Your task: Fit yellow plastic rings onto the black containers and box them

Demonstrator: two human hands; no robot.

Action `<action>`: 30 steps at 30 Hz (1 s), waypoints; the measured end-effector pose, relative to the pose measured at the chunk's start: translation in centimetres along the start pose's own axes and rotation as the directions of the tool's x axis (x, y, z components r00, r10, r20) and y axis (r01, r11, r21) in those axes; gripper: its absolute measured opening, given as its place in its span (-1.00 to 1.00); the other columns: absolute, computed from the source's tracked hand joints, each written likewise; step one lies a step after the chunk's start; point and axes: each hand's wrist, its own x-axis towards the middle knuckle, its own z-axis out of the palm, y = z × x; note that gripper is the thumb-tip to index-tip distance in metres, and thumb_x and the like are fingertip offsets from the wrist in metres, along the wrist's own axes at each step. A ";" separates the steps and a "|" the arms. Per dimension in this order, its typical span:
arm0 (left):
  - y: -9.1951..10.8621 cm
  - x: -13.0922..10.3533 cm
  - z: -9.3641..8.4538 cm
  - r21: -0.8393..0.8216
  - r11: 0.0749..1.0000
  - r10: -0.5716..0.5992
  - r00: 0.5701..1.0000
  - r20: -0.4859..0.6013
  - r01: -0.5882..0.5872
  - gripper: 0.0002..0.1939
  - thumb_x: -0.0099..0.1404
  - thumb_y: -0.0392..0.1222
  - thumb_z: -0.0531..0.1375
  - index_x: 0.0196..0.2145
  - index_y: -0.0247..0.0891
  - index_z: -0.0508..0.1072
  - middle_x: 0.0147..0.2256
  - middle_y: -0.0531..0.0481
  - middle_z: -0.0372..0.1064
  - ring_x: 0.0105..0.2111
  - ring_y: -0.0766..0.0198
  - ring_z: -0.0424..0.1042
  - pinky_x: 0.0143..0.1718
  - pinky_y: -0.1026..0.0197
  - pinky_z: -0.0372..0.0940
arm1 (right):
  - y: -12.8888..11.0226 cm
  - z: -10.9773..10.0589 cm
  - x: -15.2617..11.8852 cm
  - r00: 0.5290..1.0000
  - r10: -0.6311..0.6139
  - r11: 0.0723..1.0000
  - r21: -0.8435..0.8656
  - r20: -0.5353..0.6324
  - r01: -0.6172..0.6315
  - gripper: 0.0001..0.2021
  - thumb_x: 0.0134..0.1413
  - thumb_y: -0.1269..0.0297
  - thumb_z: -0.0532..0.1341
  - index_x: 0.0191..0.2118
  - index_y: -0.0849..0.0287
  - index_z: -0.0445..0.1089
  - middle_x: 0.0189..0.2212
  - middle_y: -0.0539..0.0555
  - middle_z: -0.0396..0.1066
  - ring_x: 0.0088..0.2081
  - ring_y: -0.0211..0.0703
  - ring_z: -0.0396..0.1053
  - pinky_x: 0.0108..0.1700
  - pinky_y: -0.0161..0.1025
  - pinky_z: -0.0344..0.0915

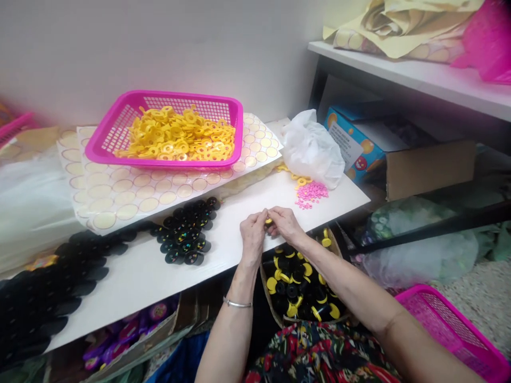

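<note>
My left hand (253,236) and my right hand (286,221) meet above the front edge of the white table. Both are closed, fingertips pinched together around a small black-and-yellow plastic piece (269,221), mostly hidden by the fingers. Just beyond them lies a pile of tiny pink parts (312,192) with a few yellow ring pieces (304,181) beside it. Below my right forearm, a cardboard box (264,284) holds many black-and-yellow plastic parts (297,276). Left of my hands, a cluster of black cup-shaped parts (186,234) stands on the table.
A pink basket (91,151) of yellow ring pieces (179,133) sits on sheets printed with circles (149,200). More black parts (43,287) cover the table's left end. A white plastic bag (313,143), a blue carton (347,143) and a shelf (419,80) are at right.
</note>
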 end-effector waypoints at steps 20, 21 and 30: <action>0.2 -1.0 0.1 -0.185 0.983 -0.014 0.995 -0.101 -0.005 -0.56 0.00 0.12 0.24 -0.39 -0.35 0.32 -0.64 0.16 0.20 -0.69 0.45 0.19 -0.66 0.38 0.09 | 0.5 0.4 -1.0 0.999 -0.035 0.992 0.120 0.006 0.034 -0.77 -0.03 0.12 0.17 -0.43 0.17 0.16 -0.63 -0.08 0.33 -0.63 -0.27 0.39 -0.58 -0.34 0.35; 0.2 -1.5 0.0 -0.216 0.976 -0.013 0.997 -0.077 -0.004 -0.58 0.00 0.11 0.24 -0.46 -0.35 0.32 -0.65 0.16 0.19 -0.68 0.45 0.19 -0.66 0.38 0.08 | 0.5 0.4 -1.4 1.000 -0.028 0.988 0.153 0.010 0.026 -0.76 -0.05 0.13 0.19 -0.44 0.17 0.16 -0.61 -0.08 0.34 -0.61 -0.28 0.39 -0.56 -0.32 0.36; 1.1 -6.3 -0.9 -0.229 0.972 -0.001 0.979 0.206 0.049 -0.73 0.04 -0.07 0.27 -0.40 -0.36 0.47 -0.45 0.02 0.41 -0.45 0.38 0.35 -0.38 0.33 0.25 | 0.9 -1.6 -6.8 0.986 -0.035 0.865 0.498 0.165 -0.053 -0.71 -0.18 0.20 0.34 -0.35 0.21 0.27 -0.41 -0.02 0.38 -0.37 -0.29 0.38 -0.31 -0.26 0.40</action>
